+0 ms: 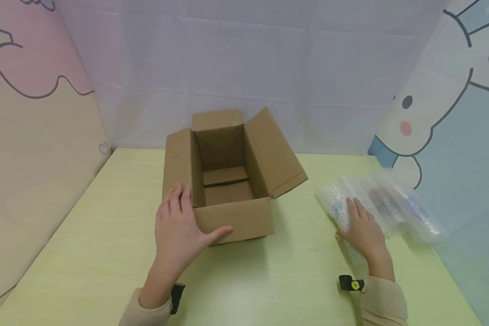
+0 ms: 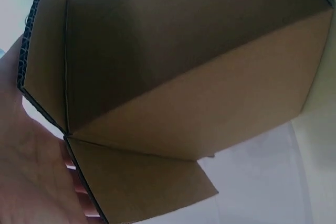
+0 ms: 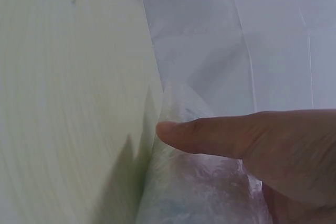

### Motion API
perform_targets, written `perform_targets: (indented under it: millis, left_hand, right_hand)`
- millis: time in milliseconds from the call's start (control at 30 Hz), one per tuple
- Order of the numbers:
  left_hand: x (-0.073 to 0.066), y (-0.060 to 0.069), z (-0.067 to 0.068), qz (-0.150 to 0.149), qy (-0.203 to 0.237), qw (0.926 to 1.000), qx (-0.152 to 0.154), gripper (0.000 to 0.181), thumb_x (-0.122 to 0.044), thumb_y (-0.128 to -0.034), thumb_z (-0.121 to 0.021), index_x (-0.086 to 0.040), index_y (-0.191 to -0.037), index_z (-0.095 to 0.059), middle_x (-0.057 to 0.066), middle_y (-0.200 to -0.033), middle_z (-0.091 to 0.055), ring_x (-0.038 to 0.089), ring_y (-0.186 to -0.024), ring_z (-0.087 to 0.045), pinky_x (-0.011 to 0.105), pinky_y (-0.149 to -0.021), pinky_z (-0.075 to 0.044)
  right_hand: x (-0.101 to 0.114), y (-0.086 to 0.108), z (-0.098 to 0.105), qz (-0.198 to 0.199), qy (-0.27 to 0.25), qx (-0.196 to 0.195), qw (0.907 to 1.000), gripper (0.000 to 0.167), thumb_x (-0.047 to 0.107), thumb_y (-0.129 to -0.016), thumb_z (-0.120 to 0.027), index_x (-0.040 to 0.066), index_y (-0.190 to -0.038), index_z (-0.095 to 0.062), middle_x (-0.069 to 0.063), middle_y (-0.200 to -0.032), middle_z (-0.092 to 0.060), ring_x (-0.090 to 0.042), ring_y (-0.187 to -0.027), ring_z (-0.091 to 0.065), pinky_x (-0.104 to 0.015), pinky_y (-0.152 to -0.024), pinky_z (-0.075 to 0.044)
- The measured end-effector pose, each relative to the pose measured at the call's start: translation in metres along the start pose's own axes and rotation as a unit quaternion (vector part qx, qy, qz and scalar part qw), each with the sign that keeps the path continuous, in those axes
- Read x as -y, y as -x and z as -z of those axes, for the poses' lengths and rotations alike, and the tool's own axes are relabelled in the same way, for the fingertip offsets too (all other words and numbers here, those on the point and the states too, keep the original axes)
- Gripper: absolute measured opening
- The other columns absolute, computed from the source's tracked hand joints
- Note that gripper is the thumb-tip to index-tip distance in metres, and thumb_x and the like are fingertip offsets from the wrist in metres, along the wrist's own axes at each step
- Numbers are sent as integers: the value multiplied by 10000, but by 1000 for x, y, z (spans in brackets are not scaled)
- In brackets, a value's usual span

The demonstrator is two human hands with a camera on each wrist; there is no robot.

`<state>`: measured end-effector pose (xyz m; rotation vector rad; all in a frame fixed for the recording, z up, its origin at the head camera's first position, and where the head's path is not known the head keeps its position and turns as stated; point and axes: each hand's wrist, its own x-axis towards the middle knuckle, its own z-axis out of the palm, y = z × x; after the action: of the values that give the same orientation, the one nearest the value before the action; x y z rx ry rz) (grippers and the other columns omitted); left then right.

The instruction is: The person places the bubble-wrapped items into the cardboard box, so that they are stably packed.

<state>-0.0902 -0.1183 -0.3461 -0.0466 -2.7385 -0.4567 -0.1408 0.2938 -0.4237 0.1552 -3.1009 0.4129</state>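
An open cardboard box [image 1: 234, 222] stands on the table with its flaps folded outward. My left hand [image 1: 179, 235] rests at its near left corner, fingers straight along the left flap and thumb spread across the front flap. In the left wrist view the palm lies by the flaps of the box [image 2: 199, 98]. On the right, my right hand [image 1: 364, 231] touches a bubble-wrapped package [image 1: 330, 194], its thumb extended along the near side of the bubble wrap [image 3: 205, 187]. What lies inside the wrap is blurred, with only a bluish patch showing.
Two more bubble-wrapped items lie beside it: one with a reddish print [image 1: 385, 203] and one bluish and tube-shaped [image 1: 419, 213]. The pale yellow table [image 1: 93, 226] meets a white cloth [image 1: 244, 63] behind and cartoon-printed walls on both sides.
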Motion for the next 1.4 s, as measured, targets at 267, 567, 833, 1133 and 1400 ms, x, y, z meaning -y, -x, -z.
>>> perform_targets:
  millis: [267,567,833,1133,1400]
  left_hand:
    - [-21,5,-9,110,-145,9994,-302,1281,-824,-558,-654,54,-1438,-343,257,-1451,-392,413,-1376,-331,559,-1109,-325]
    - [-37,14,-12,-91,-303,9975,-633,1246,-829,-559,-654,39,-1414,-391,265,-1408,-436,427,-1326,-387,544,-1067,-373]
    - [-41,16,-13,-261,-302,9964,-747,1235,-825,-539,-672,25,-1398,-419,254,-1348,-482,422,-1267,-431,526,-1042,-394]
    - [-40,17,-13,-153,-301,9983,-467,1293,-839,-534,-665,53,-1427,-382,231,-1385,-464,412,-1269,-432,519,-1050,-389]
    - [-46,18,-20,-411,-354,9945,-895,1290,-851,-497,-679,62,-1375,-432,228,-1300,-493,402,-1178,-464,495,-1026,-402]
  right_hand:
    - [2,1,0,-41,-6,7,10000,989,252,-803,-767,-55,-1509,-147,-338,-1537,-180,-602,-1281,-295,-705,-981,-340]
    - [0,0,-1,-11,25,-74,10000,992,257,-797,-769,-51,-1509,-152,-335,-1537,-184,-601,-1274,-305,-704,-978,-342]
    - [-2,-1,-4,-79,-15,-181,9998,1005,246,-778,-787,-37,-1509,-158,-387,-1492,-198,-625,-1197,-378,-696,-917,-389]
    - [-1,1,-5,-183,-116,-470,9987,971,243,-737,-811,-64,-1468,-251,-429,-1301,-340,-612,-1116,-422,-686,-845,-428]
    - [-1,0,-6,-173,26,-572,9982,953,270,-722,-812,-50,-1454,-291,-420,-1318,-356,-607,-1125,-414,-695,-854,-415]
